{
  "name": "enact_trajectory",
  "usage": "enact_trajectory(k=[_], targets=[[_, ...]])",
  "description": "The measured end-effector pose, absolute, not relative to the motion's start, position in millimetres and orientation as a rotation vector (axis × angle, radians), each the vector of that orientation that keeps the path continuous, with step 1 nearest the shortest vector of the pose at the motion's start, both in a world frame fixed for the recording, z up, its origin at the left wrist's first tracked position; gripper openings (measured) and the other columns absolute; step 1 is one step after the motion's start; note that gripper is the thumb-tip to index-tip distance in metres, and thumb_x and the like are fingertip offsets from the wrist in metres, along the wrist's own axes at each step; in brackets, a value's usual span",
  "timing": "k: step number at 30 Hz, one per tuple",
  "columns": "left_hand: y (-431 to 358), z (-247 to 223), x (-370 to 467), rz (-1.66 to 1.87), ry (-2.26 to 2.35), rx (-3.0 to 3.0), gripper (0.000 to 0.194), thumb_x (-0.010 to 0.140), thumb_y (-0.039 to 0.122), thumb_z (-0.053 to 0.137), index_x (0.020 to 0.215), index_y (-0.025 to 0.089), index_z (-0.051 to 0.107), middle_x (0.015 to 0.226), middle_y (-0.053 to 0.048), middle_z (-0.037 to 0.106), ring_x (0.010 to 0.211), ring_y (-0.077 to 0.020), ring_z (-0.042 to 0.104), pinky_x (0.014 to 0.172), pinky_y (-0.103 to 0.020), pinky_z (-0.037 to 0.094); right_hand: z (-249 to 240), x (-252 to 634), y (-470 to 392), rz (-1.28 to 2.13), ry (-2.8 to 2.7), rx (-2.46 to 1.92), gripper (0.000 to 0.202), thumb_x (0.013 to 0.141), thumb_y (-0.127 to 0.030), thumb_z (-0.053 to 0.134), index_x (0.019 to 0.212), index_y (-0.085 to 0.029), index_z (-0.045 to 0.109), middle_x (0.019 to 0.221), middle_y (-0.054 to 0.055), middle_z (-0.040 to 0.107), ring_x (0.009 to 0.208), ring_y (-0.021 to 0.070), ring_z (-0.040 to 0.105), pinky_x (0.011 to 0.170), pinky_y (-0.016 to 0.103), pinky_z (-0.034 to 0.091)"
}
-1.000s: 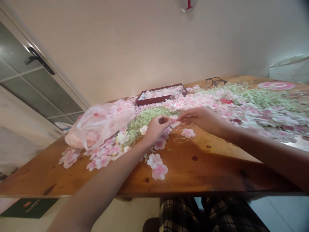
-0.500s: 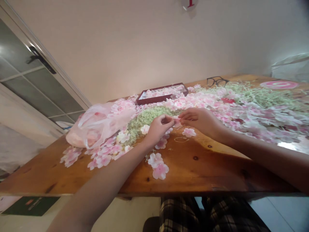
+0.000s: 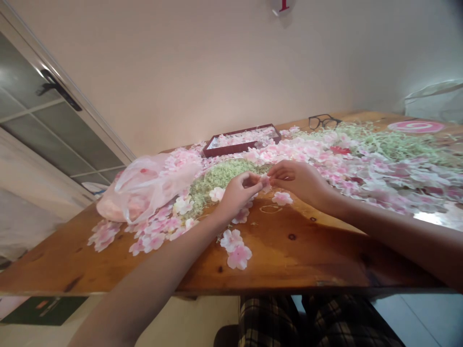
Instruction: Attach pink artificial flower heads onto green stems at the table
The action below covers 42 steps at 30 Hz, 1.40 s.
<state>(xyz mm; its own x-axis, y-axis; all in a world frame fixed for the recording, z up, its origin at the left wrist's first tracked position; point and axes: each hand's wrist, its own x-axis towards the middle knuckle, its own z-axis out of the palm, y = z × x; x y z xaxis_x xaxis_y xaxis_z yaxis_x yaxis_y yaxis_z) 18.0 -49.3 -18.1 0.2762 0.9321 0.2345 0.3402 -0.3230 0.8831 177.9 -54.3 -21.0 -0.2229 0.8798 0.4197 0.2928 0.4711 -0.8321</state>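
A small pink flower (image 3: 265,183) is pinched between my two hands above the wooden table. My left hand (image 3: 243,191) grips its left side with thumb and fingertips. On the other side, the fingertips of my right hand (image 3: 291,179) are closed on the same flower. Just below them a loose pink blossom (image 3: 282,198) lies near a thin loop of string (image 3: 270,208). Green shredded filler (image 3: 220,174) is heaped behind my left hand, with pink and white flowers (image 3: 238,255) nearer the table's front edge.
A clear plastic bag (image 3: 141,188) of pink flowers sits at the left. Behind is a dark red tray (image 3: 238,144) with petals. Many flowers (image 3: 379,178) and more green filler (image 3: 398,142) cover the right, near glasses (image 3: 324,122) and a pink round sign (image 3: 415,126).
The flower between my fingertips looks turned and more bunched up. Both hands stay in nearly the same place, and the view has shifted slightly.
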Motion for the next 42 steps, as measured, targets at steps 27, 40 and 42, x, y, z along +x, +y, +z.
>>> enact_trajectory(k=[27, 40, 42], targets=[[-57, -9, 15, 0.933, 1.136, 2.301, 0.016, 0.071, 0.03, 0.05, 0.08, 0.019, 0.057, 0.079, -0.002, 0.057, 0.074, -0.0121, 0.051, 0.069, -0.024, 0.038, -8, 182, -58, 1.065, -1.911, -1.002, 0.03, 0.068, -0.039, 0.056, 0.091, -0.019, 0.056, 0.089, 0.006, 0.058, 0.075, 0.0152, 0.055, 0.054, 0.021, 0.044], [-55, -4, 14, 0.977, 1.187, 2.1, 0.025, 0.07, 0.039, 0.048, 0.08, 0.019, 0.058, 0.061, 0.002, 0.044, 0.054, -0.0081, 0.041, 0.053, -0.022, 0.031, -13, 186, -54, 1.105, -1.801, -1.081, 0.022, 0.069, -0.041, 0.054, 0.073, -0.02, 0.058, 0.075, 0.004, 0.06, 0.061, 0.0126, 0.054, 0.05, 0.023, 0.044], [-56, -4, 14, 0.97, 1.182, 2.105, 0.025, 0.071, 0.039, 0.048, 0.081, 0.019, 0.058, 0.061, 0.002, 0.044, 0.054, -0.0081, 0.041, 0.053, -0.022, 0.031, -14, 187, -54, 1.085, -1.795, -1.088, 0.021, 0.069, -0.039, 0.055, 0.075, -0.02, 0.058, 0.076, 0.004, 0.06, 0.063, 0.0134, 0.054, 0.05, 0.023, 0.044]])
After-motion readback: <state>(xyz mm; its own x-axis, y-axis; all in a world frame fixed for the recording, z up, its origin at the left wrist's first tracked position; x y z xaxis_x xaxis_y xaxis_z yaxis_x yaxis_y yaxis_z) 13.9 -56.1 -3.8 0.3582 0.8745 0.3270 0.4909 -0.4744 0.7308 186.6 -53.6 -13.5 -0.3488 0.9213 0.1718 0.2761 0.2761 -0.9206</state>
